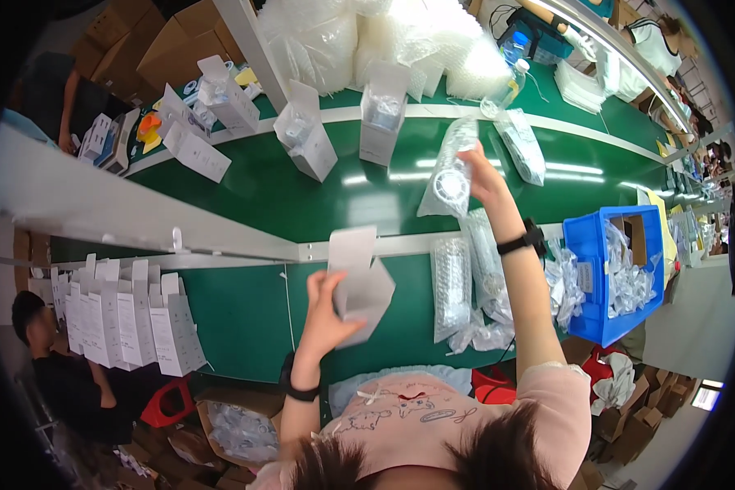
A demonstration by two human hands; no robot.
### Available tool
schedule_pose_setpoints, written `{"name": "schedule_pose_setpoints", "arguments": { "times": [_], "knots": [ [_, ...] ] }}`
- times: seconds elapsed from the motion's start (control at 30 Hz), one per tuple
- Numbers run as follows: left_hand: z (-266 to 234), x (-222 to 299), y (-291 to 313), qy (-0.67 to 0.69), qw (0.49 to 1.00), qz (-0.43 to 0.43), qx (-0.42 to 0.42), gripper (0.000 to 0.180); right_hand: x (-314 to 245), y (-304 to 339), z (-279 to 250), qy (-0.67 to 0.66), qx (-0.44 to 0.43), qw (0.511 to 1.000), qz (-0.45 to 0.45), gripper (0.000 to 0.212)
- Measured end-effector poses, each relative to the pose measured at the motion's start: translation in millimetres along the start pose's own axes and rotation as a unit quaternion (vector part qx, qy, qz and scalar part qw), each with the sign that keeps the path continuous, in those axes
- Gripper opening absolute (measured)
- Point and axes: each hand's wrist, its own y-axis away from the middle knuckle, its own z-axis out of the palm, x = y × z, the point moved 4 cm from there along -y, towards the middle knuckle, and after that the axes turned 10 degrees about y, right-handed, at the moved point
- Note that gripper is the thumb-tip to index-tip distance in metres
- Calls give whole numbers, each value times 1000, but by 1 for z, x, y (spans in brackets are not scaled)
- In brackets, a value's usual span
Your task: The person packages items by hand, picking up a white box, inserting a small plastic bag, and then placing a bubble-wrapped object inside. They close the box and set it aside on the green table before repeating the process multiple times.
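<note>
The left hand (322,318) grasps an open white box (366,304) over the near side of the green bench (237,302), its fingers along the left side and the thumb across the near face. The box leans, its tall flap standing at twelve o'clock; whether its base touches the bench I cannot tell.

At one o'clock from that box, the right hand (486,175) grips a bubble-wrapped packet (447,186) by its right edge, beyond the white rail (416,245). A round white part shows at the packet's six o'clock end.

Another wrapped packet (520,147) lies at two o'clock from the gripped one. At three o'clock from the held box a bubble-wrap roll (452,286) rests on the bench, with a blue bin (584,282) farther out the same way. At twelve o'clock a filled carton (380,135) stands with its flap up.

For good handling, I would hold the box low on its sides so the thin walls do not buckle, leave the flap folded clear of the mouth, squeeze the loose wrap close around the packet, and turn its length in line with the box before bringing the two together.
</note>
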Motion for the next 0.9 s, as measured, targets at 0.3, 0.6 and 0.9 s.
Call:
{"name": "schedule_pose_setpoints", "arguments": {
  "times": [0.3, 0.6, 0.9],
  "knots": [
    [73, -18, -17, 2, 995, 27, 95, 89, 17, 160, 92, -10, 208, 955, -211, 65],
    [106, 14, -17, 37, 973, 191, 122, 84, 11, 197, 89, 469, 207, 758, -404, 60],
    [103, -29, 14, 73, 984, 115, 115, 85, -14, 206, -92, 674, 304, 612, -281, 37]
  ]
}}
